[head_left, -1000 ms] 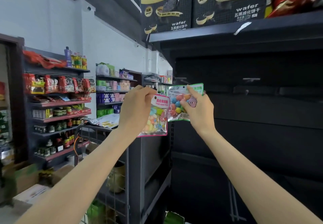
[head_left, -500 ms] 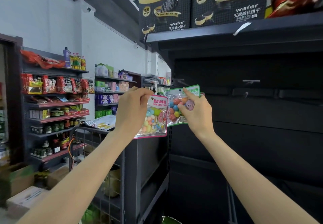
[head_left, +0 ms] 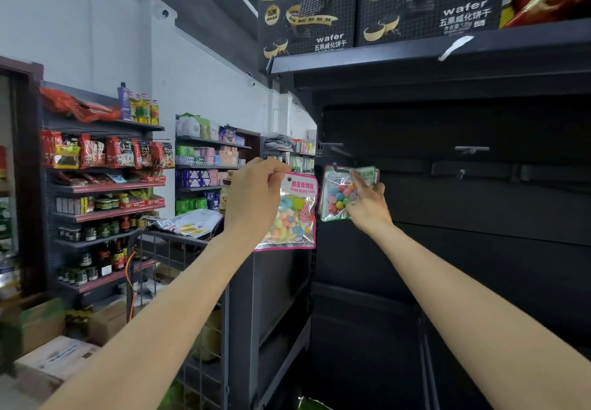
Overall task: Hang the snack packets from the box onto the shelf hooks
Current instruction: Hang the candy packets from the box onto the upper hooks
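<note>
Head view: candy-filled pink packet [head_left: 292, 214] in left hand [head_left: 252, 198] pinch, green packet [head_left: 335, 195] in right hand [head_left: 367, 201] pinch.

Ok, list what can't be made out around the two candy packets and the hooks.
- Head view: whether the green packet is threaded on the hook; too small, and the right hand covers part of it.
- Pink packet: top left corner hidden by the left hand.
- Source box: not identifiable.

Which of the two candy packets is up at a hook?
The green-edged packet in the right hand, its top edge at the leftmost hook. The pink-edged packet in the left hand hangs clear of any hook.
</note>
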Demonstrator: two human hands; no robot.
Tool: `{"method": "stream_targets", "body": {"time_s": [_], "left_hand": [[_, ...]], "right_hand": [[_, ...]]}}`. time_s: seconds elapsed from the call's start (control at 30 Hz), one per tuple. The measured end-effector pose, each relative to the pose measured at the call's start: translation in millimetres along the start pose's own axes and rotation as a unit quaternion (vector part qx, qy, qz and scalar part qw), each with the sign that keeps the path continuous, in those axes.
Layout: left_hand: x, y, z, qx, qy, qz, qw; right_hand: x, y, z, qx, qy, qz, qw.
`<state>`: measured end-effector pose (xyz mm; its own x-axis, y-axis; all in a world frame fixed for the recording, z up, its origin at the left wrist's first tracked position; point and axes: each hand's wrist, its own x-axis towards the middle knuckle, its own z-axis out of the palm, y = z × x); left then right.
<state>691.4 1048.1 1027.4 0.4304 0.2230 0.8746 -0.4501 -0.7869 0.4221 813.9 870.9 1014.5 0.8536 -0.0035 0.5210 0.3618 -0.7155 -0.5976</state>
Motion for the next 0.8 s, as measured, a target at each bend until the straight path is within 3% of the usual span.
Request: {"method": "stream_targets", "body": {"time_s": [0.13, 0.27, 0.4, 0.53, 0.63, 0.8], "left_hand": [[0, -4, 2, -0.011, -0.018, 0.001, 1.0], [-1, -2, -1, -0.039, -0.026, 0.0, 0.999], [-3, 5, 1, -0.065, -0.052, 0.017, 0.996], [-3, 18, 8, -0.126, -0.053, 0.006, 0.991], [-3, 30, 16, -0.18, -0.047, -0.013, 0.983], [2, 38, 32, -0.178, -0.051, -0.036, 0.982]], "right_hand": [[17, -2, 3, -0.085, -0.064, 0.056, 0.993], [6, -16, -1, -0.107, -0.013, 0.048, 0.993], [-34, -27, -10, 0.088, 0.108, -0.069, 0.988], [-72, -34, -28, 0.323, 0.051, -0.119, 0.937], [-84, -29, -33, 0.368, 0.008, -0.172, 0.914], [-76, -31, -35, 0.339, 0.067, -0.173, 0.922]]}}
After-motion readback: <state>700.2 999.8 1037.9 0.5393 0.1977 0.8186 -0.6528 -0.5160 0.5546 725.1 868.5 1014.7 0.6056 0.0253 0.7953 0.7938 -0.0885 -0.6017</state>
